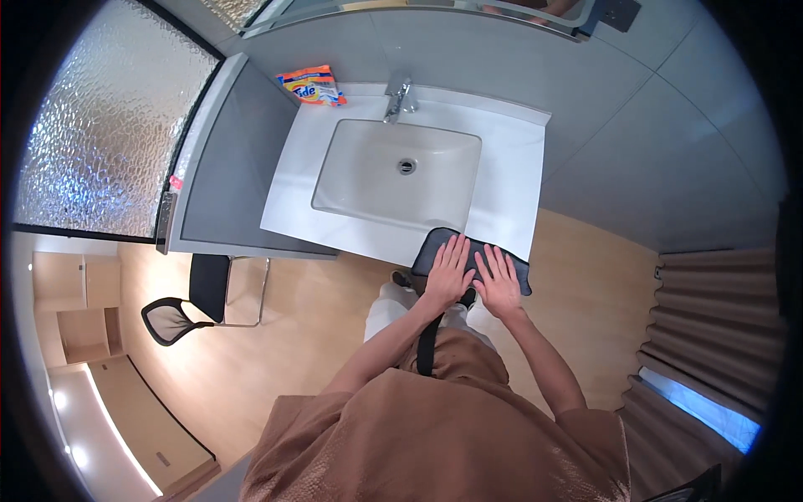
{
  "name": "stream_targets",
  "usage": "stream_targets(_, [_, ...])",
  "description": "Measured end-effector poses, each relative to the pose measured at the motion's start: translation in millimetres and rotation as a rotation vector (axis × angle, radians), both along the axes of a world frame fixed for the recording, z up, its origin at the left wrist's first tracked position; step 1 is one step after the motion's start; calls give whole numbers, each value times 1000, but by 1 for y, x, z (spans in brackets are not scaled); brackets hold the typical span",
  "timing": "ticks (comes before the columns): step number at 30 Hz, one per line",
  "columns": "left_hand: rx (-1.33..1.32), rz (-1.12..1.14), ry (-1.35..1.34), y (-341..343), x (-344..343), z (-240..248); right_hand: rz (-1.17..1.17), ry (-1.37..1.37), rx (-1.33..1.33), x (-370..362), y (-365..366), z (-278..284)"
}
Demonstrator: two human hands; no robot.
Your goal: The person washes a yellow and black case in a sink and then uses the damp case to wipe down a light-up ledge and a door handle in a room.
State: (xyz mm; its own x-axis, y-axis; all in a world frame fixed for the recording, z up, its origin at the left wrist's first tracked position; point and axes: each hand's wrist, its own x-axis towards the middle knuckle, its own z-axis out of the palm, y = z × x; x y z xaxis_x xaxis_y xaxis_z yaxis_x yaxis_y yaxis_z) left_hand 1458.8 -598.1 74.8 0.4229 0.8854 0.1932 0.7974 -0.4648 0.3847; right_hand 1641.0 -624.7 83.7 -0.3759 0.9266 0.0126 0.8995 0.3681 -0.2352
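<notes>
A dark grey flat pouch with black edging [520, 274] lies against the front edge of the white washbasin counter, partly over it. Both my palms face down on it with fingers stretched out. My left hand [449, 274] covers its middle, and my right hand [499, 286] lies just right of that, the thumbs close together. Neither hand grips anything. A black strap [428, 347] runs down my front from below the left wrist; whether it joins the pouch is hidden.
Behind the pouch is a sink [368, 180] set in the white counter [288, 197], with a chrome faucet [398, 102]. An orange detergent bag [311, 86] stands at the back left corner. A black chair [209, 289] is at left, a brown curtain [711, 301] at right.
</notes>
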Motion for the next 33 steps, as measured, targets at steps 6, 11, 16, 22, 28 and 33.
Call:
stream_targets(6, [33, 52, 13, 15, -33, -7, 24, -3, 28, -37, 17, 5])
stream_targets(11, [21, 63, 10, 30, -87, -4, 31, 65, 67, -92, 34, -1])
stream_targets(16, [-10, 106, 51, 48, -171, -2, 85, 121, 36, -174, 60, 0])
stream_targets(22, [-38, 233, 90, 71, -279, -2, 157, 96, 34, -287, 94, -10])
stream_targets(28, [-31, 418, 64, 99, -384, -17, 225, 100, 48, -411, 134, -16])
stream_targets(33, [-24, 555, 124, 137, -442, -25, 254, 167, 51, -482, 181, -15])
